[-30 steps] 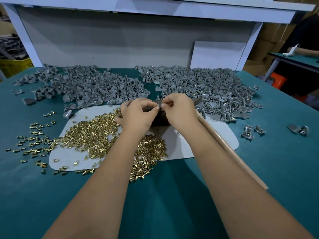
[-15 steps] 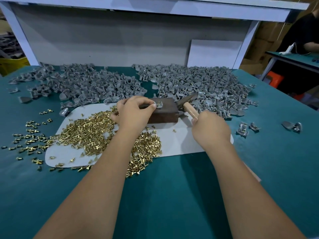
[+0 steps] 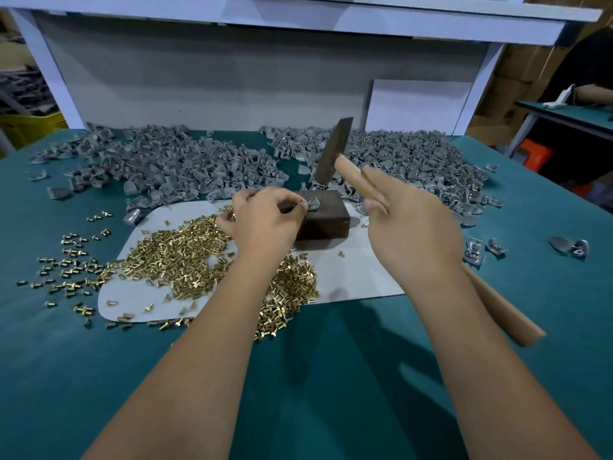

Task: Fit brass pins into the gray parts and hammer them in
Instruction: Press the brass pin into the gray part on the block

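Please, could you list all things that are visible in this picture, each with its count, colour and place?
gray parts: many, gray, two heaps at the far side of the table, a few loose at the right
brass pins: many, gold, heaped on the white mat and scattered to its left
white mat: one, white, on the table under the pins and block
block: one, dark brown, on the mat
part with pin: one, gray with a gold pin, on top of the block
hammer: one, dark head, wooden handle, raised above the block
table: one, teal top
left hand: holds the part on the block
right hand: grips the hammer handle
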Available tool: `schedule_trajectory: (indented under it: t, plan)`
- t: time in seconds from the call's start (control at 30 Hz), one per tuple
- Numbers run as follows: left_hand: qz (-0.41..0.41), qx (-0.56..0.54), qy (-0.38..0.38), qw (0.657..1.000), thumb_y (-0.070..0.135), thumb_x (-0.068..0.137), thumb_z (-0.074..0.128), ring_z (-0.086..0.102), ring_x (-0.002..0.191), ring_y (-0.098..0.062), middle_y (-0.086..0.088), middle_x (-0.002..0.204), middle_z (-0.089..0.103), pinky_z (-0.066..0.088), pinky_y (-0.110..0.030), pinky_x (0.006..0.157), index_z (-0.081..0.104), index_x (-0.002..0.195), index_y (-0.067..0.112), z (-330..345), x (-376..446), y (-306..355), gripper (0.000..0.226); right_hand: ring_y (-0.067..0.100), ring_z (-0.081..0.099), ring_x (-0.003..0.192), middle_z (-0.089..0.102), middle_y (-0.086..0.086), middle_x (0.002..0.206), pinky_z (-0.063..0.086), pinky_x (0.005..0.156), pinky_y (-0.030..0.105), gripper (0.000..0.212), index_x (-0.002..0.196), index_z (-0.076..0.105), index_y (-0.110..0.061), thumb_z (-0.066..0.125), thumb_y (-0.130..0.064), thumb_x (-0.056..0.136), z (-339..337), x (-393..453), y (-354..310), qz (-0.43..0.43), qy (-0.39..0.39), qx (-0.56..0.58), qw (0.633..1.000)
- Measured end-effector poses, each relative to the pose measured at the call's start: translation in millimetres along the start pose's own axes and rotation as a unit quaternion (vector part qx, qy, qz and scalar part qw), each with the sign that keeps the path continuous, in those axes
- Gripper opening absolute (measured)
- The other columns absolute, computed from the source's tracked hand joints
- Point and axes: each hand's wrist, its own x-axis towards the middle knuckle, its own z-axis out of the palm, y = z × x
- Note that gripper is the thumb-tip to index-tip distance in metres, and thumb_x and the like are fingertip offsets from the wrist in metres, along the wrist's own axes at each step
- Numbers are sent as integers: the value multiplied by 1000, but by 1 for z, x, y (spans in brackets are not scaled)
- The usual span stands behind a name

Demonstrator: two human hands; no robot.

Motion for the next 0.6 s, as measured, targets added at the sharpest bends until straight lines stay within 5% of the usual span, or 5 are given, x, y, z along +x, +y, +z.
schedule_trajectory:
  t: [0.13, 0.27, 0.37, 0.43, 0.6]
  plan:
    - [7, -16, 28, 999, 41, 81, 76, 31, 125, -11, 40, 76, 32, 15, -50, 107, 71, 74, 42, 2, -1, -1, 9, 29, 56, 73, 67, 5, 93, 34, 57, 31, 43, 137, 40, -43, 46, -28, 97, 2, -3, -3, -32, -24, -62, 997]
    - [2, -4, 16, 1000, 44, 82, 75, 31, 127, -10, 38, 71, 41, 16, -49, 105, 70, 74, 44, 2, 1, 0, 9, 32, 62, 80, 68, 4, 94, 34, 57, 31, 40, 132, 44, -42, 46, -27, 95, -1, 1, -5, -39, -33, -71, 996]
    - [-9, -24, 26, 999, 41, 80, 77, 30, 128, -9, 41, 73, 39, 12, -49, 108, 72, 72, 42, 4, 2, -1, 10, 27, 49, 66, 67, 5, 87, 30, 56, 30, 45, 136, 42, -43, 48, -25, 95, 0, 2, -7, -32, 20, -59, 998]
    - [-2, -11, 7, 1000, 44, 83, 74, 30, 127, -12, 39, 72, 46, 14, -53, 108, 64, 65, 47, 3, 3, -3, 20, 23, 42, 66, 64, 4, 84, 32, 58, 30, 43, 134, 42, -43, 47, -26, 95, 5, -2, -7, -38, -26, -74, 996]
    - [-18, -7, 14, 1000, 44, 82, 74, 29, 130, -10, 31, 77, 55, 14, -50, 105, 59, 62, 47, 4, 4, -2, 26, 29, 58, 72, 69, 5, 91, 33, 57, 30, 45, 138, 42, -42, 47, -26, 96, 1, 7, -6, -27, 16, -45, 998]
